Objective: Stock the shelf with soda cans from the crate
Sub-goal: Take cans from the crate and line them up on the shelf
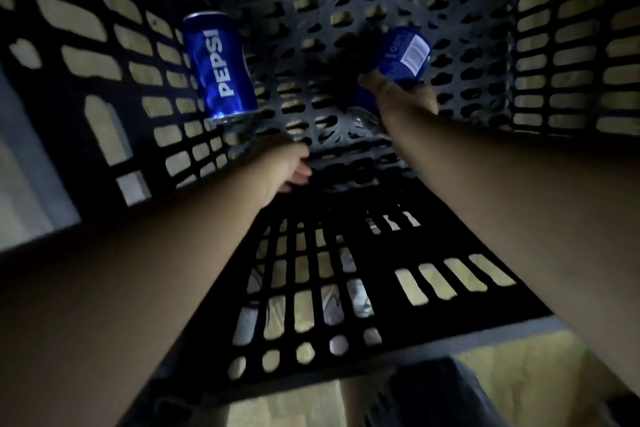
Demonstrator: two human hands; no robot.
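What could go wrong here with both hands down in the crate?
1. The right hand grips the tilted Pepsi can; it could slip during the lift.
2. The loose Pepsi can lies by the crate wall, not yet held by the left hand; a nudge may roll it away.
3. Light in there is dim, so either reach could be misjudged.

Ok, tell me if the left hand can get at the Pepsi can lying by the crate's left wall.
Probably yes. The left hand is just short of the near end of the Pepsi can, only bare crate floor between them; the right hand holds a second can aside.
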